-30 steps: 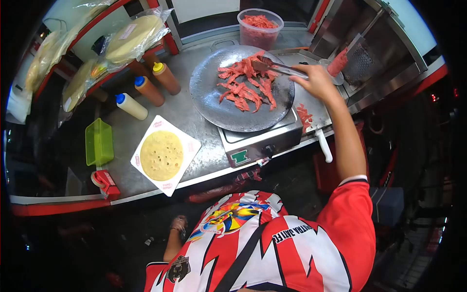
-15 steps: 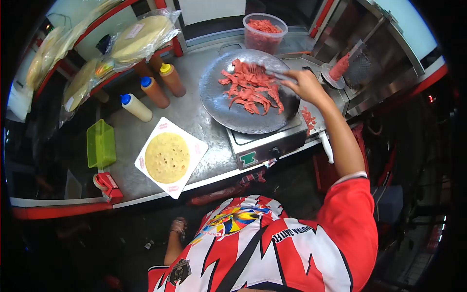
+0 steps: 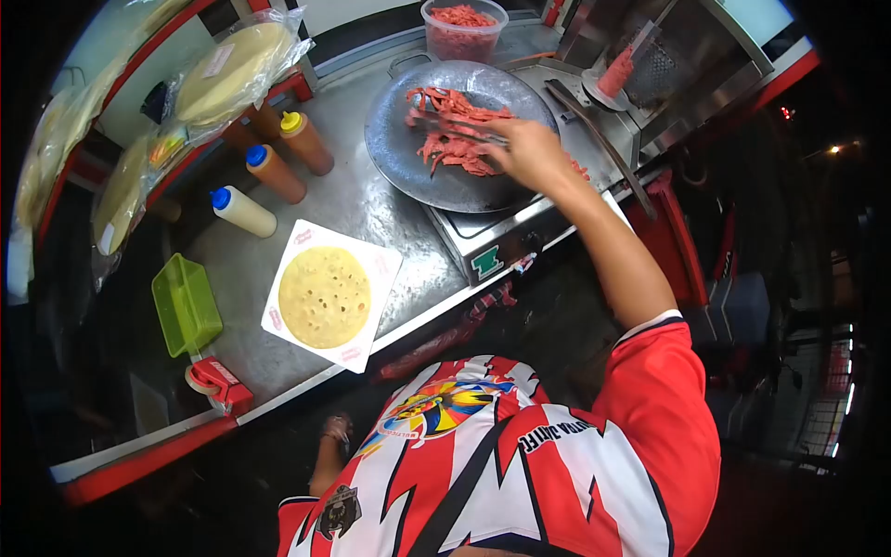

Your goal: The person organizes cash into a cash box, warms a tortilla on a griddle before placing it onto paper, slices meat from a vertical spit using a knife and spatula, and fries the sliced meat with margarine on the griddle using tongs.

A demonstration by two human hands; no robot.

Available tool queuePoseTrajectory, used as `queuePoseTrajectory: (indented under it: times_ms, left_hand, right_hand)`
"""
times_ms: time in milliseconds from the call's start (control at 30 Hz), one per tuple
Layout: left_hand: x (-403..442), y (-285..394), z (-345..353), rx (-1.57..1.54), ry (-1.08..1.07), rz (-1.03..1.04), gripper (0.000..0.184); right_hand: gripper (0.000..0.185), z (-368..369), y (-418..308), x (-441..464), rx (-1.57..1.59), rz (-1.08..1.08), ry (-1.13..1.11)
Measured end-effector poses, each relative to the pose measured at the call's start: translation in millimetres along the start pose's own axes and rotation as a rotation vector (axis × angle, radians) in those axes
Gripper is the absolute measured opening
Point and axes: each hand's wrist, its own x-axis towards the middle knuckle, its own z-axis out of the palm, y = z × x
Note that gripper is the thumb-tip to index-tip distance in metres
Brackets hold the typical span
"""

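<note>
My right hand is closed around metal tongs, slightly blurred, over the round griddle plate. The tongs lie against a heap of reddish meat strips on the plate. Down by my side hangs my left hand, small and dim, away from the counter; its fingers are not clear. On the counter's front edge, a flatbread rests flat on a square white paper.
Behind the plate stands a tub of meat. Sauce bottles line the left side, near a green basket and a red tape dispenser. A long knife lies right of the plate, before a meat spit.
My right hand has swept the tongs leftward across the plate, and the spread strips are now more bunched together. The view has shifted. My left hand still hangs low.
</note>
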Motion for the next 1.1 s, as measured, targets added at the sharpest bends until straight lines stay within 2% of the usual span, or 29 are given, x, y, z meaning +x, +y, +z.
queuePoseTrajectory:
  times_ms: [67, 100, 133, 167, 267, 367, 400, 500, 567, 600, 633, 700, 800, 833, 933, 1033, 1100]
  left_hand:
    - [-1.3, 19.8, -4.1, -0.174, 0.071, -0.110, 0.022]
    - [0.7, 25.4, -4.3, -0.267, 0.111, -0.168, 0.021]
    - [4.8, 25.1, -9.9, -0.346, 0.099, -0.120, 0.022]
    - [4.6, 24.9, -14.0, -0.357, 0.099, -0.122, 0.021]
    - [8.5, 27.5, -18.4, -0.311, 0.077, -0.137, 0.017]
    - [12.9, 19.8, -22.3, -0.142, 0.028, -0.196, 0.017]
    - [12.7, 17.9, -25.4, -0.106, 0.009, -0.215, 0.018]
    - [13.6, 12.7, -30.1, -0.187, 0.026, -0.205, 0.019]
    - [14.3, 17.1, -27.5, -0.226, 0.058, -0.184, 0.021]
    - [9.2, 20.9, -23.7, -0.209, 0.070, -0.184, 0.022]
    - [4.5, 23.3, -19.2, -0.183, 0.078, -0.191, 0.024]
    - [0.6, 26.7, -10.1, -0.167, 0.088, -0.251, 0.023]
    - [-1.1, 27.5, 0.6, 0.003, 0.005, -0.263, 0.024]
    - [2.9, 37.3, 1.5, 0.070, -0.026, -0.242, 0.025]
    - [-16.5, 61.2, 25.2, -0.144, 0.148, -0.162, 0.021]
    - [-29.5, 77.7, 49.8, -0.256, 0.166, -0.169, 0.019]
    - [-27.1, 76.1, 65.9, -0.255, 0.192, -0.143, 0.017]
  right_hand:
    - [0.039, -28.2, 19.2, -16.8, -0.013, 0.096, 0.004]
    - [0.040, -48.0, 25.0, -28.4, 0.029, 0.076, 0.027]
    - [0.043, -56.9, 37.1, -41.9, 0.018, 0.002, 0.076]
    - [0.043, -65.5, 34.1, -55.1, 0.109, -0.001, 0.060]
    - [0.045, -50.2, 7.8, -85.1, 0.048, 0.002, -0.076]
    - [0.042, -14.6, 49.2, -78.7, 0.082, 0.104, 0.085]
    - [0.041, -19.6, 61.0, -76.9, 0.033, 0.056, 0.151]
    - [0.041, -76.5, 47.7, -90.3, 0.141, 0.245, 0.128]
    - [0.043, -79.4, 84.4, -113.3, 0.049, 0.219, 0.116]
    - [0.046, -76.1, 86.9, -117.9, 0.171, 0.276, -0.028]
    - [0.046, -61.4, 83.5, -118.9, 0.220, 0.225, -0.015]
    - [0.045, -13.7, 83.1, -103.5, 0.104, -0.057, 0.149]
    - [0.040, -16.0, 81.8, -47.9, 0.049, -0.035, 0.087]
    - [0.043, -28.7, 85.6, -32.0, 0.119, -0.024, 0.102]
    - [0.047, -55.1, 102.1, -6.3, 0.039, -0.038, 0.112]
    - [0.044, -26.3, 90.9, -13.2, 0.127, -0.122, 0.011]
    - [0.043, -46.8, 99.7, -9.0, 0.022, -0.242, -0.044]
